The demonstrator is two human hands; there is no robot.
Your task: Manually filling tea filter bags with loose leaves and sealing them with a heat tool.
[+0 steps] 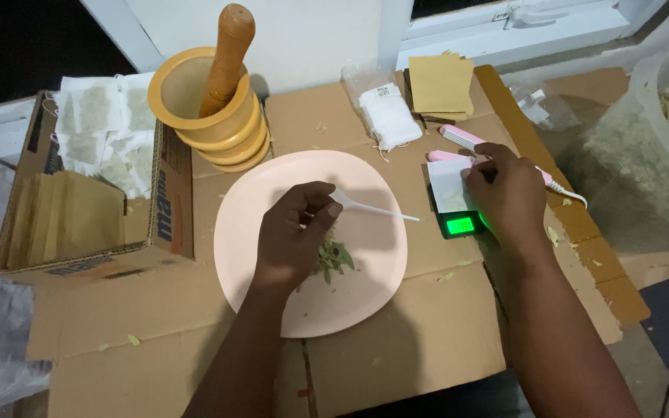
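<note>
I see my left hand [292,236] curled over the round pale-pink plate [257,201], its fingers pinched together on the handle of a white plastic spoon [373,208] whose shaft runs out to the right of the knuckles. Just under that hand, toward the wrist, lies a small heap of dried green leaves [334,258] on the plate. My right hand [505,193] rests beyond the plate's right edge, fingers bent down and pressing on a small white paper sachet [447,186] that sits on a little digital scale with a glowing green display [461,224] — the display lies just below the fingertips. Whether the fingers actually grip the sachet or only hold it flat, I cannot tell. Behind this hand, touching it or nearly so, lies a pink handheld sealer with a white cord [462,139]. Farther past it sit a stack of tan paper squares [441,83] and a clear bag of white sachets [387,114]. Well beyond the left hand stands a yellow wooden mortar [195,108] with a brown pestle [228,54] — beside it, a cardboard box of filled sachets [94,193].
</note>
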